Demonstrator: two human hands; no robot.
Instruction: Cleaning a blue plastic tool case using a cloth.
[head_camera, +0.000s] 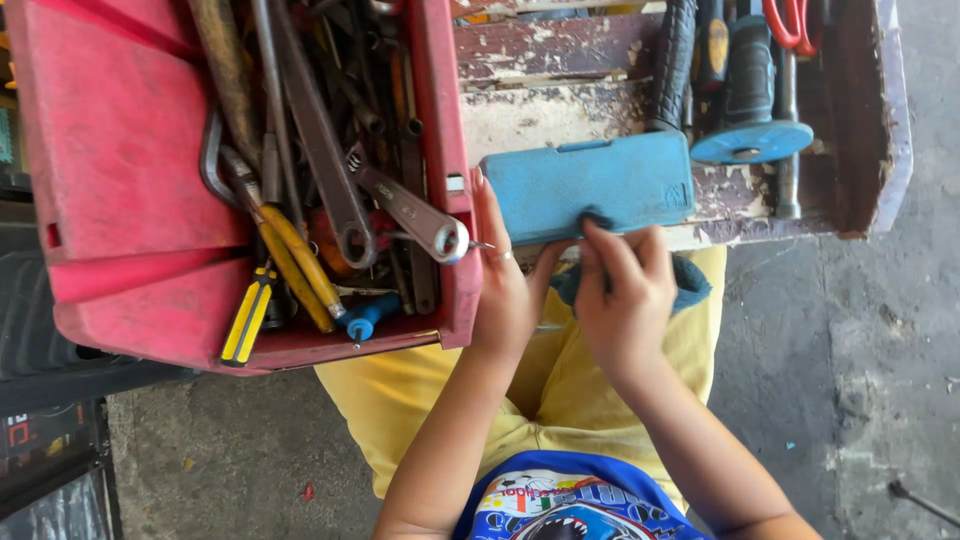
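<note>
Head view looks straight down past a blue shirt (570, 500) and yellow shorts (420, 410) to two hands at a blue case (588, 185). That case lies flat on the near edge of a worn wooden tray (560, 50) with peeling paint, just right of a red toolbox (120, 150).

The left hand (503, 285) rests its fingers straight against the case's left end and the toolbox wall, open rather than curled, gripping nothing that shows. The right hand (625, 295) is curled, its fingertips pinching a dark cloth (597, 217) against the case's near edge; more blue cloth (690, 285) bunches under that hand, over the lap.

Between the left hand and the case nothing intervenes, but the head of a wrench (415, 212) juts over the toolbox wall, almost touching the left fingers.

Inside the toolbox lies a tangle of tools: long spanners (320, 150), yellow-handled pliers (295, 265), a yellow-and-black screwdriver (247, 318) and a small blue-handled tool (368, 315). Its red lid (110, 290) is laid open to the left.

The tray holds a black ribbed grip (672, 60), a chisel with a blue hand guard (752, 140), and red-handled cutters (795, 22) at the top edge. Grey concrete floor (850, 380) spreads to the right.
</note>
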